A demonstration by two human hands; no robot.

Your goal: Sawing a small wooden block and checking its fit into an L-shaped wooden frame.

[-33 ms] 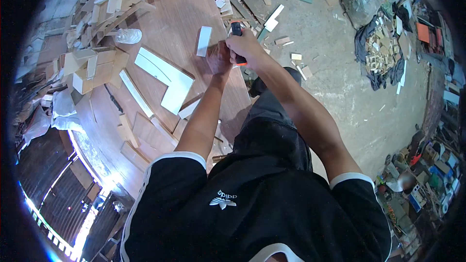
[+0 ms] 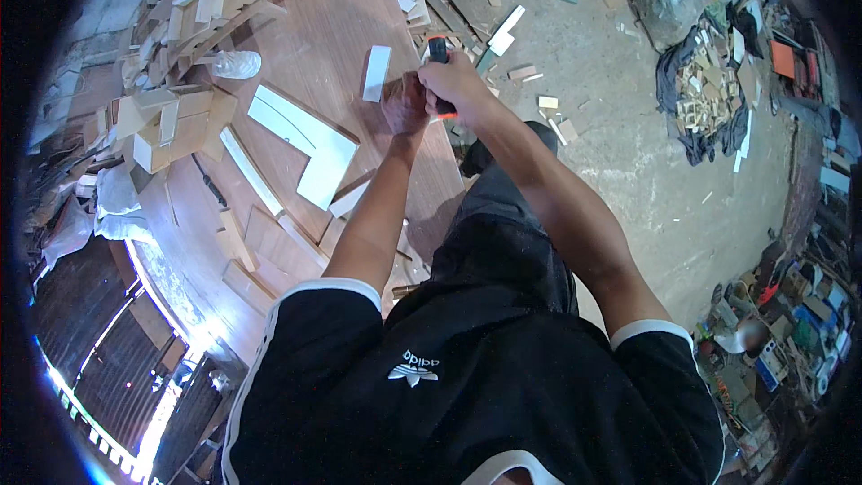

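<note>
My right hand (image 2: 454,83) is closed around a black and orange hand tool (image 2: 438,51). The tool's kind cannot be told because my fingers cover its middle. My left hand (image 2: 404,106) meets the right one at the table's right edge, its fingers curled; whatever they hold is hidden. Just left of it, a small white rectangular board (image 2: 376,74) lies on the brown wooden table (image 2: 328,31). A larger white L-shaped board (image 2: 310,145), with a curved dark line across it, lies farther left.
Long wooden strips (image 2: 250,171) and a dark slim tool (image 2: 209,181) lie on the table's left part. Stacked wooden boxes (image 2: 180,130) stand beyond them. Wood offcuts (image 2: 523,73) litter the concrete floor (image 2: 620,139); a black sack of scraps (image 2: 705,94) sits at right.
</note>
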